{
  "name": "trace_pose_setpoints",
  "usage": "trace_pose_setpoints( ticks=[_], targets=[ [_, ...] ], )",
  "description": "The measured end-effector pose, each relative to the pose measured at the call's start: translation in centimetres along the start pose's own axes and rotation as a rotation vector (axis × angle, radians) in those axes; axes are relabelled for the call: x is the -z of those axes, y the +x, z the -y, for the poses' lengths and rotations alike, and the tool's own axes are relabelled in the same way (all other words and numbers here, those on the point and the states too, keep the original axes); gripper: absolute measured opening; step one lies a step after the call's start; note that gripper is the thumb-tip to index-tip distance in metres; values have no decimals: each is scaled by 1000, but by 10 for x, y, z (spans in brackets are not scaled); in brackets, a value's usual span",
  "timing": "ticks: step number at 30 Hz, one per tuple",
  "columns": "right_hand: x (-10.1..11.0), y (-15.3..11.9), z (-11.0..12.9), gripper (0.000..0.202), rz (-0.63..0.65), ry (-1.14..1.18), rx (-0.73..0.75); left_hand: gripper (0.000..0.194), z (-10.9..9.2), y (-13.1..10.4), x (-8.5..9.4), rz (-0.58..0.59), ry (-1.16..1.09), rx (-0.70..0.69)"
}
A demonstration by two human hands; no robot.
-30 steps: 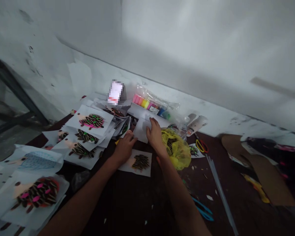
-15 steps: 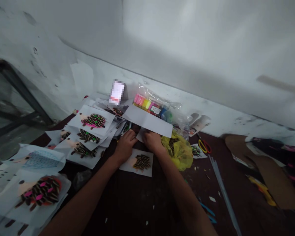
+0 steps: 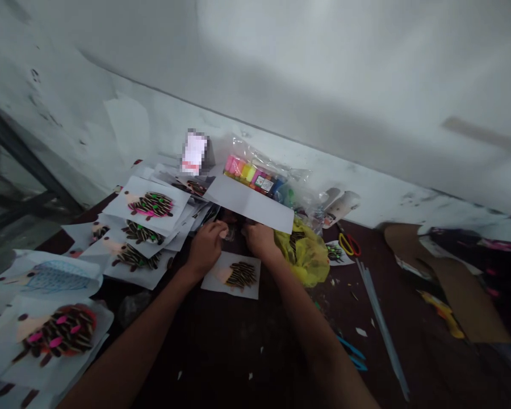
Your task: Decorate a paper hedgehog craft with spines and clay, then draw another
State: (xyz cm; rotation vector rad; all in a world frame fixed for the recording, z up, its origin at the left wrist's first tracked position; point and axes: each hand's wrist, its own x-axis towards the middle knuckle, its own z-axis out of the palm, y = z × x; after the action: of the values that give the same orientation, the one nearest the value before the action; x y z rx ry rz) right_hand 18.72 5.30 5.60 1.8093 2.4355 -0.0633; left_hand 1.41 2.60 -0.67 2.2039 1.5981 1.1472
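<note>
My left hand (image 3: 206, 247) is closed, with a small peach-coloured lump (image 3: 223, 232) at its fingertips that looks like modelling clay. Something clear, like thin plastic (image 3: 230, 233), shows beside it. To its right, my right hand (image 3: 259, 241) has curled fingers near the edge of a white sheet (image 3: 249, 203); whatever they hold is hidden. Just below both hands lies a paper card with a hedgehog (image 3: 242, 275) whose spines are dark striped seeds. A yellow plastic bag (image 3: 309, 262) with seeds inside sits against the right of my right hand.
Hedgehog cards (image 3: 149, 207) are piled at the left, with larger ones (image 3: 62, 335) nearer me. Behind the sheet is a clear pack of coloured clay (image 3: 255, 175). A phone (image 3: 195, 152) leans on the wall. Scissors (image 3: 349, 244), clear sticks (image 3: 383, 329) and blue scissors (image 3: 352, 353) lie right.
The small white paper by my right hand no longer shows. My hands have drawn slightly apart, and the peach lump now shows in my left fingers. The view has shifted a little.
</note>
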Motion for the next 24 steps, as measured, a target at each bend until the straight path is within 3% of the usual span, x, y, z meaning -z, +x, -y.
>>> trace_pose_setpoints(
  ticks=[4, 12, 15, 20, 24],
  targets=[
    [3, -3, -1, 34, -24, 35, -62, 44, 0, -1, -2, -67, -126, 68],
    [-7, 7, 21, 37, -113, 248, 158, 52, 3, -1, -3, 11, -101, 63],
    [-6, 10, 22, 32, -62, 191, 126, 58, 2, -1, -2, 53, -51, 66],
    [4, 9, 5, 25, -10, 29, -21, 52, -2, -2, -2, 280, 104, 30],
    [3, 14, -14, 25, -82, -10, -127, 46, -6, -2, 0, 292, 141, 25]
  ],
)
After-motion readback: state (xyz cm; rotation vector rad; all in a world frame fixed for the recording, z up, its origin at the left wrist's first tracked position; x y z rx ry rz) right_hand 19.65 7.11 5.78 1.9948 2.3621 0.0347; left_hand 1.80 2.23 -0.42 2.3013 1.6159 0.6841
